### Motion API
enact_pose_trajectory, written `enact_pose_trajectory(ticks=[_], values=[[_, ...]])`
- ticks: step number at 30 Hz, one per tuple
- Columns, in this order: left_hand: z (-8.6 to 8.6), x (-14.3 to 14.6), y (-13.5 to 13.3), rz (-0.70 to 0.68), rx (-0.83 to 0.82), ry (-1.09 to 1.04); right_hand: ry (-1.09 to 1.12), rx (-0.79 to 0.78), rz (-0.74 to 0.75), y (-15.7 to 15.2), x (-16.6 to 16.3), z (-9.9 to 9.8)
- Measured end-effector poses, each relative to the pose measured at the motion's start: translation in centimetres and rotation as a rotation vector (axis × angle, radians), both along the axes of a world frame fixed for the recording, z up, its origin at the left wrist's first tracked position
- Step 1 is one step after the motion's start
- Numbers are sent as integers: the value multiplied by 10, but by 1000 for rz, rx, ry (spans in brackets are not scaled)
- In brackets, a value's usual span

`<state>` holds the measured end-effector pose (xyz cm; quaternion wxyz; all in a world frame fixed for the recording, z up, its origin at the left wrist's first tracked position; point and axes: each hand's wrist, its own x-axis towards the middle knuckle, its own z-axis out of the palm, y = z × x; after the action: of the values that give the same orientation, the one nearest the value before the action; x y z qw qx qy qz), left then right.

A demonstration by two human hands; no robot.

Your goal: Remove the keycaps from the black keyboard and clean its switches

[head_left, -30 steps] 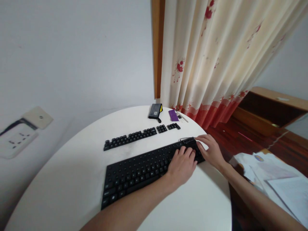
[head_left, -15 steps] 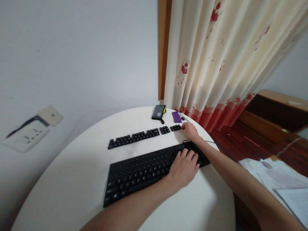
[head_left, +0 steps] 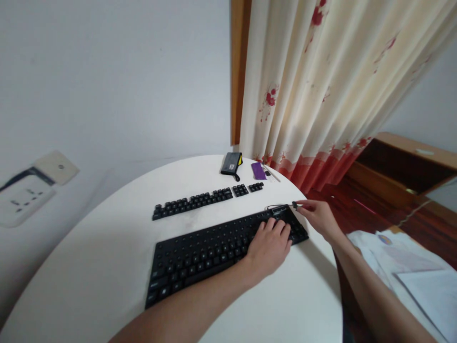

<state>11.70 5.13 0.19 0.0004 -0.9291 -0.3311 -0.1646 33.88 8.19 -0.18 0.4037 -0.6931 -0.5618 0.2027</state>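
A black keyboard point(head_left: 203, 257) lies slantwise on the white round table point(head_left: 110, 247), with bare spots where keycaps are off along its back rows. My left hand point(head_left: 269, 247) lies on its right part, fingers stretched out over the keys. Just off the keyboard's back right corner, my right hand point(head_left: 319, 218) pinches a small black keycap point(head_left: 294, 205) between thumb and fingers. Loose keycaps stand in a line behind the keyboard: a long row point(head_left: 194, 202), a small block point(head_left: 240, 190) and a short group point(head_left: 256, 186).
Toward the back of the table lie a dark grey pouch point(head_left: 231, 164), a purple cloth point(head_left: 258, 171) and a thin pale stick point(head_left: 273, 175). A black cable point(head_left: 273, 206) curves by the keyboard's back edge. Curtains point(head_left: 285, 95) hang behind; papers point(head_left: 424, 276) lie at right.
My right hand has moved from the right end of the loose keycaps toward the keyboard's back right corner, carrying a keycap. My left hand stays on the keyboard. The view has shifted slightly.
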Motion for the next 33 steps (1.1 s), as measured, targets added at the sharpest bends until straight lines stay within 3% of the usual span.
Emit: enact_pose_trajectory(ticks=[5,12,21,33], values=[[2,0,0,4,6,20,79,-8,-48,-36,-8,-13],[3,0,0,3,1,23,51,-12,-46,-34,-10,-25],[1,0,0,-2,-1,7,-273,71,-58,-43,-29,-16],[1,0,-1,3,7,15,-485,113,-34,-45,-37,-19]])
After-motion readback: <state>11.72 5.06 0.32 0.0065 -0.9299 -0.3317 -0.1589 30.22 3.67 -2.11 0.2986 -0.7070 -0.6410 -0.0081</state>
